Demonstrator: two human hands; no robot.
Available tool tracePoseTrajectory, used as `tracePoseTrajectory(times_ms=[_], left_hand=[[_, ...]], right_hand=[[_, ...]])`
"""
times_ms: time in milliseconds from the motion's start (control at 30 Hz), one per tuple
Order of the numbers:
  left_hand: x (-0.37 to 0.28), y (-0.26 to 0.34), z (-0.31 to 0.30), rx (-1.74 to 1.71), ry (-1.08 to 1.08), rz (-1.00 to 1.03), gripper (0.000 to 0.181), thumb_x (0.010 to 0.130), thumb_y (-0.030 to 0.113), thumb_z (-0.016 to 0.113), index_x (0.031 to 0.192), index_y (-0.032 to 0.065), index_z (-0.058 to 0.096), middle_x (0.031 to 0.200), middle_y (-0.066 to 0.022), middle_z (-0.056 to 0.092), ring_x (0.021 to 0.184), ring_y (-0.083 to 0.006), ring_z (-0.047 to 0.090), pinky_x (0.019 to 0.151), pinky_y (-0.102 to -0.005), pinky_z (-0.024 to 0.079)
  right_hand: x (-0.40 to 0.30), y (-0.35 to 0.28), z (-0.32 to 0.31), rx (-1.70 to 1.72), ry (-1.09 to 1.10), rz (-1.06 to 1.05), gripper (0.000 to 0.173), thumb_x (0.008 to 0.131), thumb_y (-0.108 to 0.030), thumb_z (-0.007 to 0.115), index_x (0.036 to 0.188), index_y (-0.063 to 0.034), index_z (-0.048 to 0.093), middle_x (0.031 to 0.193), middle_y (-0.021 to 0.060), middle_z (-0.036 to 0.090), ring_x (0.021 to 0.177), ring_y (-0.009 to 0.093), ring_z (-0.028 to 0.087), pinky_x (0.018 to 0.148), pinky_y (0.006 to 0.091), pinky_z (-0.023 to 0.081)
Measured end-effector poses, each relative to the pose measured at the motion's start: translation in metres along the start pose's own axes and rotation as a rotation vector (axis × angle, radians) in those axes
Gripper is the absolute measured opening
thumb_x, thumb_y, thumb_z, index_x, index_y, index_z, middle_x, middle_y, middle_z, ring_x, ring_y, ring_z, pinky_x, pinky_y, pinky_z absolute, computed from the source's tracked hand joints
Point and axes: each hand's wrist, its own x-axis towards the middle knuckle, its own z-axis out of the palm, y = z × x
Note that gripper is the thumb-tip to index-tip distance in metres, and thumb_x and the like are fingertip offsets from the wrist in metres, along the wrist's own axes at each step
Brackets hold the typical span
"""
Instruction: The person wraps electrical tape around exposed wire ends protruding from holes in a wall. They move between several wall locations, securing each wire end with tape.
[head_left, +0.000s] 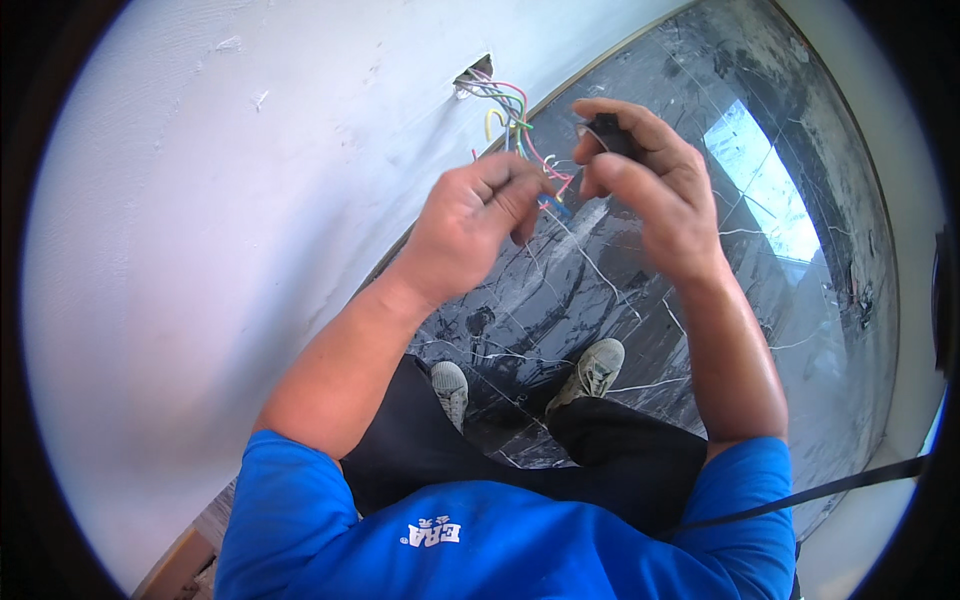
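Note:
Several coloured electrical wires (517, 112) in pink, green, grey and yellow hang from a rough wall opening (480, 69). My left hand (480, 206) pinches wires of this bundle, and a short blue wire end (556, 205) sticks out past its fingertips. Just right of it, apart from the wires, my right hand (656, 176) grips a small black object (611, 133) between thumb and fingers. A thin curved strip shows along that object's near side; fingers cover the rest, so its exact kind is unclear.
A white plastered wall (187, 225) rises on the left. Below lies a dark, glossy, white-veined floor (600, 277), with a bright window reflection (765, 180) to the right. My shoes (596, 367) stand on it. A black strap (810, 491) crosses at lower right.

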Motion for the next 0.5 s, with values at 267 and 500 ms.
tracePoseTrajectory(times_ms=[267, 500], left_hand=[[0.016, -0.014, -0.008, -0.413, 0.112, 0.055, 0.021, 0.111, 0.021, 0.055, 0.117, 0.0018, 0.059, 0.089, -0.0029, 0.061, 0.083, -0.0119, 0.056, 0.079, -0.0279, 0.048], [0.016, -0.016, -0.003, -0.457, 0.121, 0.054, 0.018, 0.109, 0.021, 0.057, 0.119, 0.0057, 0.059, 0.093, -0.0009, 0.062, 0.085, -0.0102, 0.056, 0.08, -0.0287, 0.045]], right_hand=[[-0.012, -0.008, 0.036, -0.296, -0.081, -0.014, 0.059, 0.101, 0.0, 0.06, 0.156, 0.0032, 0.039, 0.08, 0.0065, 0.065, 0.07, 0.012, 0.06, 0.067, 0.0282, 0.051], [-0.01, 0.019, 0.054, -0.238, 0.106, -0.054, 0.07, 0.1, 0.001, 0.064, 0.16, 0.0004, 0.027, 0.074, 0.0068, 0.064, 0.065, 0.014, 0.061, 0.06, 0.0306, 0.05]])
